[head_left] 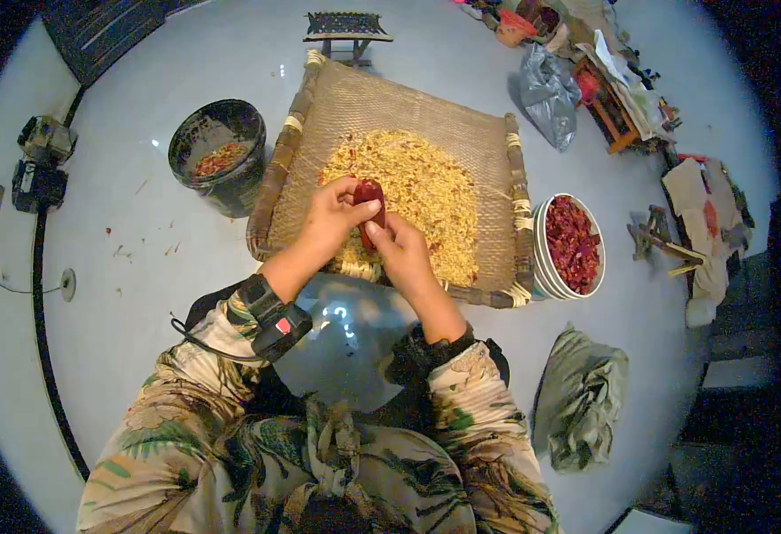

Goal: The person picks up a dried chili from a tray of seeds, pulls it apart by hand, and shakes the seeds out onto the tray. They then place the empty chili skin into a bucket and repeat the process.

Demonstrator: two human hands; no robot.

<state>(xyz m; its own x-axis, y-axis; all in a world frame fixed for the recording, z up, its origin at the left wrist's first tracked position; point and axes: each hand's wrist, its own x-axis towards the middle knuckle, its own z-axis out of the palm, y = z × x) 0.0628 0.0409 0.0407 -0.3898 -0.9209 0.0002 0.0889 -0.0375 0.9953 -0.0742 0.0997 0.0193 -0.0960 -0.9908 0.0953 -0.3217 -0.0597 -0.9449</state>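
Note:
Both hands meet over the near part of a woven tray (pixel 488 196) with a wooden frame. My left hand (pixel 333 214) is closed round a dark red dried chili (pixel 370 196), its thumb lying across the pod. From the right, my right hand (pixel 398 245) pinches the lower end of the same chili. Beneath and beyond them, a heap of yellow seeds (pixel 417 182) with red bits is spread on the tray. A shiny, translucent sheet (pixel 342 343) covers my lap below the hands.
A black bucket (pixel 239 191) with red and yellow bits stands left of the tray. White stacked buckets (pixel 546 267) of red chili pieces (pixel 573 245) stand right. A green sack (pixel 582 400) lies near right, a stool (pixel 346 27) beyond the tray, a grey bag (pixel 548 93) far right.

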